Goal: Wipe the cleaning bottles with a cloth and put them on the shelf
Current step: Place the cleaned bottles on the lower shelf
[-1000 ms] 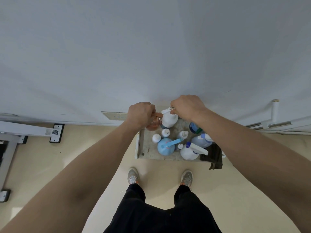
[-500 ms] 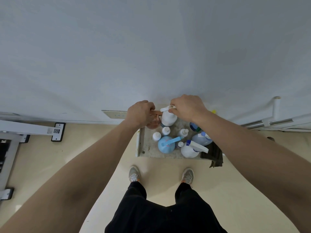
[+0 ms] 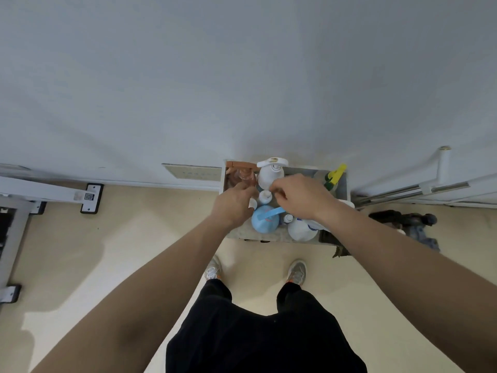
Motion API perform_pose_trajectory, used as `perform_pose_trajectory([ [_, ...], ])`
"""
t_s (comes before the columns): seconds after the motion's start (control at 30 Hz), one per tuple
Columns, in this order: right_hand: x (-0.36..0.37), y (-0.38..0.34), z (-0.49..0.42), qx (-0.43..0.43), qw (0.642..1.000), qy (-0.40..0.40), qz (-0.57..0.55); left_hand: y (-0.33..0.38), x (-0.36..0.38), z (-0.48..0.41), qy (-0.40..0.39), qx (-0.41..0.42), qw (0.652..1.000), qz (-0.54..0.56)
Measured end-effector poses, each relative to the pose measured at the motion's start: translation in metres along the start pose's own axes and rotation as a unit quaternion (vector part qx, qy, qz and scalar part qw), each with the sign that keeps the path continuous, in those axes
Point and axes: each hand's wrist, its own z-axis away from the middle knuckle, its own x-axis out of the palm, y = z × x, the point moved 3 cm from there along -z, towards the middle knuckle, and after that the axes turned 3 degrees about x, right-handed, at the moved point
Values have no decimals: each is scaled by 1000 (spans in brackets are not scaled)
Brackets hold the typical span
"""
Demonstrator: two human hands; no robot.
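A single head-worn wide-angle camera looks steeply down from standing height, facing a white wall (image 3: pixel 242 76); the shelf (image 3: pixel 343 188) of bottles sits mid-frame well below, both forearms reach into view, and the person's shoes (image 3: pixel 297 270) appear beneath

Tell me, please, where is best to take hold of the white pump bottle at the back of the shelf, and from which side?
Grip the white pump bottle around its narrow neck, just under the pump head, probably coming from above and the front. It stands upright against the wall, the clear pink bottle is close on its left, and small bottles crowd the shelf in front, so its body looks hard to reach.
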Motion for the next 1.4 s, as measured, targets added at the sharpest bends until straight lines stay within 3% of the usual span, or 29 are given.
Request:
perform_pose_trajectory([
  [0.23,43,-15,-32,108,990,-85,-13,-8,24,-16,-8,7,1000,-19],
  [0.67,57,-33,-57,223,968,-108,-38,-44,22,30,72,-21,996,57],
  [0.83,49,-44,-63,198,974,-114,-3,-52,17,52,92,-33,991,90],
  [1.0,34,-75,-57,85,986,-83,119,-58,-3,64,101,-41,988,107],
  [1.1,42,-95,-52,50,987,-81,133,-67,-21,71,116,-56,986,108],
  [1.4,79,-120,-30,4,975,-104,198,-85,-46,87,110,-77,987,88],
])
